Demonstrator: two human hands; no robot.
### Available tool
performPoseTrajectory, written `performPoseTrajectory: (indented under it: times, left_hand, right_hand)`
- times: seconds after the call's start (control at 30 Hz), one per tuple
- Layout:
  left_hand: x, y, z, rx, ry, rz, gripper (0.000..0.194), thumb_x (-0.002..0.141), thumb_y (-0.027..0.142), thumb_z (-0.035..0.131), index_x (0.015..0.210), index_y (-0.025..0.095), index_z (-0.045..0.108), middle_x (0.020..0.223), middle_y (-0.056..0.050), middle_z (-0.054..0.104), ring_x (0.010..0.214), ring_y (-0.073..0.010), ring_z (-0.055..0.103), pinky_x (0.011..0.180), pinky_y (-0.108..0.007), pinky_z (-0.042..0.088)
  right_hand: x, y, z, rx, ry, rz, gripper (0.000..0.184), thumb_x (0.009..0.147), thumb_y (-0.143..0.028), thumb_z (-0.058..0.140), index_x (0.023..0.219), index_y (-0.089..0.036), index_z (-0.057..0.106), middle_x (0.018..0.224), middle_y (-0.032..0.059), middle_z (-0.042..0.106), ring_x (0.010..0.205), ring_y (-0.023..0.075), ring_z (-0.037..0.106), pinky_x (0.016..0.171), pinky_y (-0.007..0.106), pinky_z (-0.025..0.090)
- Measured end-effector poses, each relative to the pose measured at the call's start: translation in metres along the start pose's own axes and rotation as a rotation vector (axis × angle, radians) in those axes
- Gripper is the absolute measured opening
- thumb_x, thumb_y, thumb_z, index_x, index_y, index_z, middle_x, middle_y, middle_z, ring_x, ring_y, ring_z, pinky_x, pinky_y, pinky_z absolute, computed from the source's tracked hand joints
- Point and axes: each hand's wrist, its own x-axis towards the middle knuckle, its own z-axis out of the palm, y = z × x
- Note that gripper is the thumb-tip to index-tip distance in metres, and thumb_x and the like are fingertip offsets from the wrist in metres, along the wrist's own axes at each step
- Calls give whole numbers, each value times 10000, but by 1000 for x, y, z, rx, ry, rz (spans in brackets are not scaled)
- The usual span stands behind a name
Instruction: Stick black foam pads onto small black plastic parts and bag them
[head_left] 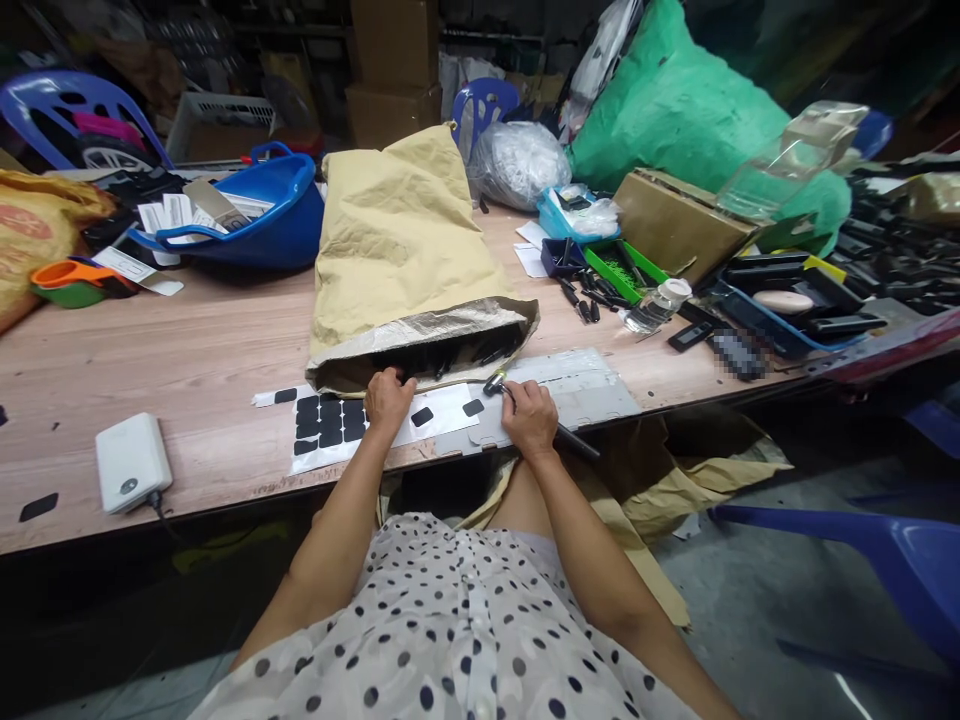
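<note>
My right hand (pixel 529 415) is closed around a small hammer (pixel 579 442). Its black handle sticks out past my palm at the table's front edge, and its head rests near the thumb, above a grey board (pixel 600 385). My left hand (pixel 389 400) has its fingers curled together at the open mouth of a tan paper sack (pixel 401 230); what they hold, if anything, is hidden. Dark pieces lie inside the sack. Beneath my left hand is a white sheet (pixel 450 425) with several rounded black stickers (pixel 331 420).
Left on the table are a white power bank (pixel 133 462) with a cable and a blue basin (pixel 259 220) of small boxes. To the right stand a green tray (pixel 616 268), a clear bottle (pixel 657 308), a cardboard box (pixel 667 222) and a blue tray (pixel 765 325) of black parts.
</note>
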Motion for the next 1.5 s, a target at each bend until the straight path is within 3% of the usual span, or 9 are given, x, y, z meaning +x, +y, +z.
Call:
performPoseTrajectory:
  times: [0.13, 0.23, 0.33, 0.7, 0.87, 1.03, 1.23, 1.4, 1.5]
  left_hand:
    - [-17, -1, -4, -111, 28, 202, 139, 804, 316, 661, 906, 227, 692, 931, -49, 681, 823, -218, 650, 707, -305, 497]
    - [-38, -3, -1, -179, -82, 376, 137, 804, 267, 660, 934, 244, 697, 916, -21, 689, 809, -191, 638, 721, -287, 498]
    - [-52, -5, 7, -170, -200, 444, 145, 781, 224, 685, 920, 261, 701, 916, -7, 696, 838, -195, 638, 751, -292, 505]
    - [-52, -6, 15, -157, -228, 468, 125, 780, 226, 713, 899, 260, 719, 913, -10, 699, 854, -196, 639, 770, -295, 504]
    - [-53, -4, 16, -176, -251, 441, 124, 768, 232, 723, 890, 254, 724, 889, 2, 692, 837, -187, 632, 771, -291, 507]
    - [-53, -5, 18, -196, -248, 445, 126, 765, 225, 727, 887, 256, 737, 868, 4, 684, 843, -182, 631, 773, -283, 505]
    - [-53, -4, 19, -208, -260, 436, 113, 766, 214, 726, 868, 261, 740, 876, 5, 680, 844, -184, 625, 771, -291, 505]
    - [-54, -3, 19, -207, -269, 419, 103, 766, 214, 725, 859, 255, 741, 860, 3, 675, 837, -181, 623, 766, -287, 503]
    - [-54, -3, 19, -218, -269, 424, 111, 759, 216, 731, 862, 254, 740, 874, 3, 682, 835, -181, 625, 766, -288, 506]
  right_hand:
    - [0, -1, 0, 0, -9, 2, 271, 914, -208, 513, 1098, -236, 710, 914, 81, 589, 860, 231, 461, 755, 327, 368]
    - [-1, -1, 0, -1, -14, 9, 272, 916, -215, 514, 1105, -230, 708, 918, 86, 589, 868, 235, 461, 758, 329, 366]
    - [-1, -1, 0, -7, -18, 11, 270, 919, -216, 513, 1104, -229, 710, 920, 86, 591, 873, 236, 465, 763, 329, 368]
    - [2, 3, -8, 40, -45, -40, 258, 944, -202, 499, 1088, -213, 712, 901, 81, 625, 846, 219, 526, 744, 318, 410]
    - [-13, -18, -20, 349, 22, -113, 336, 1014, -251, 394, 1158, -209, 694, 919, 79, 661, 868, 200, 608, 795, 304, 499]
    - [-24, -44, -31, 534, -29, -149, 311, 1018, -291, 421, 1125, -225, 706, 866, 60, 680, 815, 185, 645, 747, 292, 533]
    - [-24, -56, -40, 504, 45, -174, 308, 1017, -265, 432, 1168, -212, 695, 911, 79, 686, 862, 186, 652, 800, 294, 539]
    - [-26, -55, -35, 424, -23, -182, 320, 1018, -266, 419, 1134, -220, 714, 883, 68, 680, 819, 178, 643, 746, 276, 529]
    - [-23, -50, -36, 425, -2, -135, 324, 1021, -270, 415, 1135, -223, 715, 877, 66, 675, 820, 175, 638, 753, 275, 522]
